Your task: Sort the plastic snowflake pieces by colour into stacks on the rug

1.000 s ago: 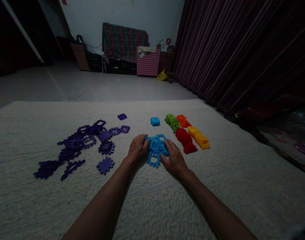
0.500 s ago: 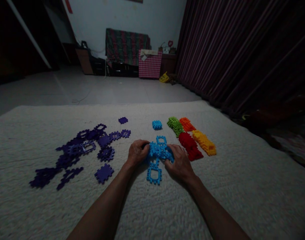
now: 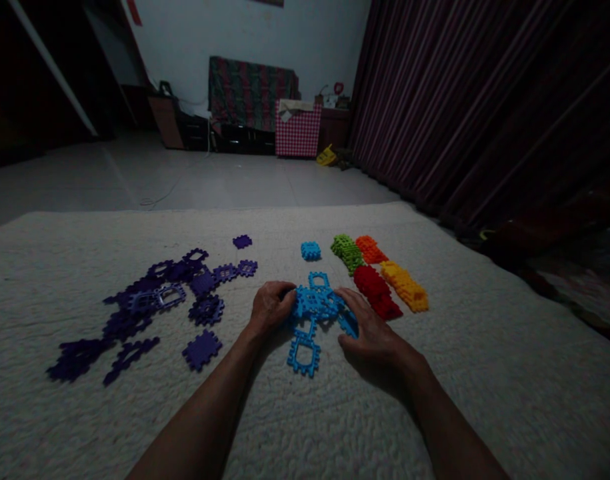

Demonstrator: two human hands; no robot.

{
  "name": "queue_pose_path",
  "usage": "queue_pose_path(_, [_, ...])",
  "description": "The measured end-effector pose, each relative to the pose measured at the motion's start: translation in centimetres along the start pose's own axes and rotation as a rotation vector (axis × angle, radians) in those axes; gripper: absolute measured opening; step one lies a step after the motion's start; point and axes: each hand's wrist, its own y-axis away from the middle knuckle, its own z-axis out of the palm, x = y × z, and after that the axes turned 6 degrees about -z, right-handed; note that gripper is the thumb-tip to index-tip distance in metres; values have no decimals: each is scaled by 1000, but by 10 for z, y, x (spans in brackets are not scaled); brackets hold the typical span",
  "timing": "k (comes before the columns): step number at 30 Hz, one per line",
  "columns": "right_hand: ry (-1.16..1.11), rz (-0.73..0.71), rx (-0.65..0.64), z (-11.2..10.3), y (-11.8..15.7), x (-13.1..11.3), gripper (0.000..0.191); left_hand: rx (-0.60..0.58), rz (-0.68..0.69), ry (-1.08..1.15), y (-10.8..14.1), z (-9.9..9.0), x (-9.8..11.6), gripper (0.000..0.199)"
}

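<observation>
Quilted pale mat (image 3: pixel 305 427) takes up the foreground, spread over grey tiled floor (image 3: pixel 265 183). Dark purple pleated curtain (image 3: pixel 435 100) down the right. Back wall (image 3: pixel 185 33) pale. Against it, a low black cabinet (image 3: pixel 245 140), contents hidden; a green-and-red striped cloth (image 3: pixel 252 93) above. Beside that, a red-and-white checked cloth (image 3: pixel 298 135) drapes a boxy form; what is inside cannot be seen.

On the mat, left: sprawling heap of purple toothed tiles (image 3: pixel 145 293), overlapping, some solid, some open frames.

Centre: two bare hands with a blue tile pile (image 3: pixel 313 302) between them, low on the mat. Left hand (image 3: pixel 272 310) closed about the pile's left end, thumb in front, fingers partly hidden behind. Right hand (image 3: pixel 367 327) curved, thumb well apart from the fingers; a tilted blue tile (image 3: pixel 349 324) leans between them. Cannot tell whether it is gripped.

Right of the pile: red stack (image 3: pixel 377 292), yellow stack (image 3: pixel 405 287) along its far side, green stack (image 3: pixel 348 253) and orange stack (image 3: pixel 371 249) just behind.

Smaller: solid purple tile (image 3: pixel 203 349) alone, near the left forearm. Blue frame tile (image 3: pixel 303 368) flat in front of the pile. Small light-blue stack (image 3: pixel 311 251) behind the pile, apart from it.
</observation>
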Motion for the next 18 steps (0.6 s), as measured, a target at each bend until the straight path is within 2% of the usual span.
queue_pose_path(5, [113,74,23,-6,10,-6,79,-3,-7,-4,0,-1,1,26])
queue_pose_path(10, [82,148,0,-8,7,7,69,-1,7,-7,0,0,0,26])
queue_pose_path(12, [22,160,-58,-15,3,12,59,1,3,-11,0,0,0,26])
queue_pose_path(16, [-112,236,-178,-33,-7,12,24,4,-4,-15,0,-1,1,27])
queue_pose_path(18, [-122,269,-174,-35,-11,9,20,4,0,-11,0,-1,2,26])
